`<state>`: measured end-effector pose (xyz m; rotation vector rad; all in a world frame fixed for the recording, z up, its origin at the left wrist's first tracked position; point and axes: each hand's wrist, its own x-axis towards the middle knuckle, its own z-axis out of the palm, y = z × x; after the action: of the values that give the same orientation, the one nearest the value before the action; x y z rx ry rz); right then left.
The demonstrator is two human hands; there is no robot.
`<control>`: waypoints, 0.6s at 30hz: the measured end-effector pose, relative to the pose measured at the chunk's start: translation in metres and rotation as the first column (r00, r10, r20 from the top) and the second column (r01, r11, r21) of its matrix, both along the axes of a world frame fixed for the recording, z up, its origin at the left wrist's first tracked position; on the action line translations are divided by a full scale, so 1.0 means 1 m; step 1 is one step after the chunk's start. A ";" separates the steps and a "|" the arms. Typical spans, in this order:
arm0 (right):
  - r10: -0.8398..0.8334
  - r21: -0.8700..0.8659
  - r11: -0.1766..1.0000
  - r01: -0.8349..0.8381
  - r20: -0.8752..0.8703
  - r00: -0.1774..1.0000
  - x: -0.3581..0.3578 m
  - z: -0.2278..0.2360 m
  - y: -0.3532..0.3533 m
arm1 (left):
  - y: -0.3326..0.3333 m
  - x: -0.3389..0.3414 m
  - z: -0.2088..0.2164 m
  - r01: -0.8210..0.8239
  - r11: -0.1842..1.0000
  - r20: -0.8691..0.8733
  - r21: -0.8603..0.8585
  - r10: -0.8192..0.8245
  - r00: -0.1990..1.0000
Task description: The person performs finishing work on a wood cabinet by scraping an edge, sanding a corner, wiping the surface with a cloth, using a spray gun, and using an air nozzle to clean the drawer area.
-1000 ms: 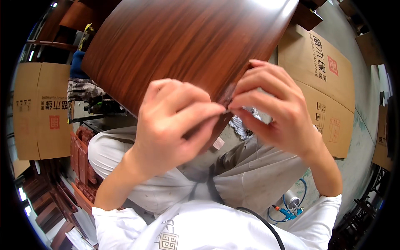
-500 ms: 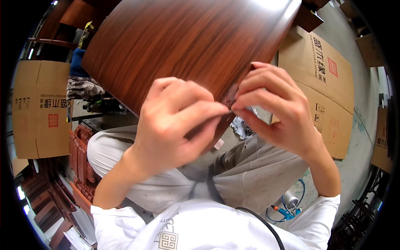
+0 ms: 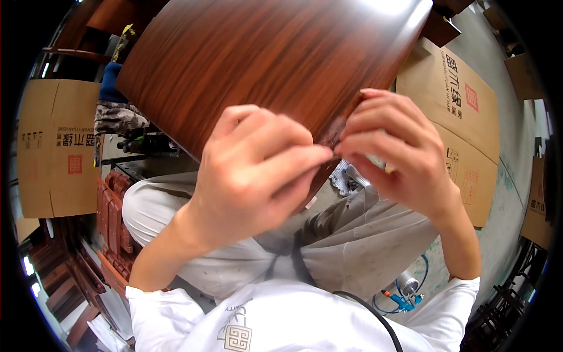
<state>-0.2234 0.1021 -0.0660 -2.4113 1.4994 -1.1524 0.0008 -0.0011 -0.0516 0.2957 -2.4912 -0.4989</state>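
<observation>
A glossy dark-red wooden panel [image 3: 252, 64] with streaked grain lies in front of me, its near corner between my knees. Above that corner, the fingertips of both hands almost meet. My left hand [image 3: 258, 170] is closed, thumb and forefinger pinched together. Opposite it, my right hand [image 3: 399, 146] is also pinched, with its other fingers curled. Whatever sits between the fingertips is too small and blurred to name. A small clear scrap, perhaps plastic film, shows by the right fingertips at the panel's edge.
Flat cardboard cartons lie on the right [image 3: 448, 105], and another carton [image 3: 56, 146] stands on the left. A blue spray gun [image 3: 406, 302] with a metal cup and hose is low on the right. Reddish wooden parts [image 3: 114, 214] are stacked beside my left knee. A crumpled cloth [image 3: 347, 179] lies below the panel.
Both hands have shifted slightly to the right, still pinched close together at the panel's corner. The panel also appears a little farther right in view.
</observation>
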 end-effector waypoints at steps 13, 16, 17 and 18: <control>-0.055 0.007 0.999 0.054 0.035 0.998 -0.004 0.000 -0.004 | -0.001 -0.006 0.001 -0.010 1.000 0.018 0.019 0.010 1.000; 0.009 0.021 1.000 -0.009 0.004 1.000 -0.005 0.003 0.005 | 0.005 -0.004 0.003 0.002 1.000 0.036 0.026 -0.003 0.999; 0.018 0.020 1.000 -0.019 0.023 1.000 -0.008 0.004 0.001 | 0.003 -0.007 0.005 -0.010 1.000 0.031 0.015 0.010 0.999; 0.004 0.017 1.000 -0.004 0.025 1.000 -0.010 0.003 -0.003 | 0.002 -0.009 0.004 -0.021 1.000 0.025 0.011 0.021 0.999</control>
<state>-0.2334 0.0995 -0.0628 -2.3791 1.4906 -1.1597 -0.0083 0.0008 -0.0474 0.3340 -2.5078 -0.5041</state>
